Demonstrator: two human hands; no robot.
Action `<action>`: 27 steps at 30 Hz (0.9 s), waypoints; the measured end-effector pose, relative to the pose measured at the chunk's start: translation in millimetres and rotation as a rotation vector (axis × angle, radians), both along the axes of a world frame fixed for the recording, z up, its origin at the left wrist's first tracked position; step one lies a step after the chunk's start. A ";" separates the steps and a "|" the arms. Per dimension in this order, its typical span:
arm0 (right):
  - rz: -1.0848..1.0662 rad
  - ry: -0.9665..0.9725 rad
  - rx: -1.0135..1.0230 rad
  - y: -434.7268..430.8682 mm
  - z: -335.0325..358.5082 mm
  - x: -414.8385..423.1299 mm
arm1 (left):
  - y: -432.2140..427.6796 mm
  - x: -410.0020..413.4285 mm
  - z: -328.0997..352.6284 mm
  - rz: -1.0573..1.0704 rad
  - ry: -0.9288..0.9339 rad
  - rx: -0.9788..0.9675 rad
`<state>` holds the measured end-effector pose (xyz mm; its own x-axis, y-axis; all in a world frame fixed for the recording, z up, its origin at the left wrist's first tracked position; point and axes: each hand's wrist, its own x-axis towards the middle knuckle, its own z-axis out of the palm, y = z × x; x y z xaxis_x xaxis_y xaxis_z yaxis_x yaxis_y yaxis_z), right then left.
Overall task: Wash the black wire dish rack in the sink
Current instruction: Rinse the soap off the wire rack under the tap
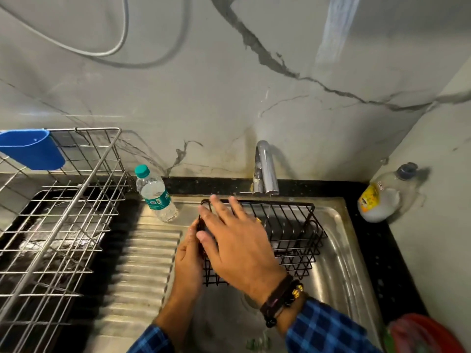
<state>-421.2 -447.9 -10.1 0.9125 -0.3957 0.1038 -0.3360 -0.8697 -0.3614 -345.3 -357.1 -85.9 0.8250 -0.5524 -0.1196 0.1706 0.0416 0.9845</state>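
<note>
A black wire dish rack [293,230] is held tilted over the steel sink [339,253]. Thin water runs from the chrome tap [265,169] onto the rack's far edge. My left hand [188,258] grips the rack's left side, with its fingers mostly hidden behind my right hand. My right hand [237,243] lies flat with straight fingers on the rack's left part, pressing on the wires.
A steel wire drainer [58,220] with a blue cup [33,151] stands on the left. A water bottle [155,194] stands behind the ribbed draining board [137,271]. A soap bottle [379,197] sits in the right corner; a red thing [428,335] lies at the lower right.
</note>
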 end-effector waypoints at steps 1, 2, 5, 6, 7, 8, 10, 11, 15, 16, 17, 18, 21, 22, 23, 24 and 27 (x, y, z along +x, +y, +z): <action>0.050 0.010 -0.004 -6.1 -0.4 -2.1 | 2.6 0.7 -1.6 0.007 0.002 -0.006; 0.081 0.034 -0.010 -13.6 -0.8 -6.7 | 5.9 2.7 -2.6 -0.001 -0.007 -0.003; -0.012 0.119 -0.041 -46.2 -11.2 -34.0 | 16.5 11.7 -4.3 -0.019 -0.037 0.015; -0.092 0.140 -0.006 -60.0 -13.5 -44.5 | 19.9 15.0 -2.9 -0.006 -0.039 0.000; -0.175 0.143 0.036 -72.4 -14.5 -52.7 | 22.4 16.0 -2.1 -0.002 -0.030 -0.021; -0.236 0.126 0.083 -81.1 -14.5 -56.9 | 23.7 16.0 -3.1 -0.005 -0.011 -0.029; -0.215 0.097 0.182 -76.2 -10.3 -49.3 | 22.4 10.8 0.7 -0.040 -0.020 -0.021; -0.156 0.073 0.201 -64.5 -6.9 -39.6 | 17.7 6.8 0.9 -0.070 -0.057 0.011; -0.031 -0.020 0.149 -37.2 -1.6 -4.7 | -6.9 -7.9 -5.7 -0.087 -0.255 0.107; -0.038 -0.013 0.143 -43.1 -2.5 -1.7 | -11.3 -7.8 -7.3 -0.095 -0.297 0.123; -0.054 -0.001 0.140 -50.2 -4.3 -0.7 | -16.8 -7.2 -4.5 -0.108 -0.340 0.132; -0.076 0.007 0.136 -57.3 -7.2 -1.7 | -21.9 -3.8 -0.6 -0.128 -0.383 0.142; -0.109 -0.014 0.182 -69.0 -15.0 -8.9 | -40.0 11.2 16.6 -0.154 -0.458 0.214; -0.121 -0.050 0.241 -69.4 -16.5 -9.8 | -46.6 15.2 21.2 -0.211 -0.481 0.255; -0.154 -0.103 0.308 -69.9 -18.2 -9.4 | -53.0 16.7 24.4 -0.284 -0.500 0.288; -0.208 -0.168 0.362 -70.9 -19.1 -7.7 | -58.1 16.4 24.6 -0.350 -0.504 0.311; -0.263 -0.271 0.442 -80.4 -24.2 -8.5 | -61.8 14.0 21.3 -0.345 -0.487 0.289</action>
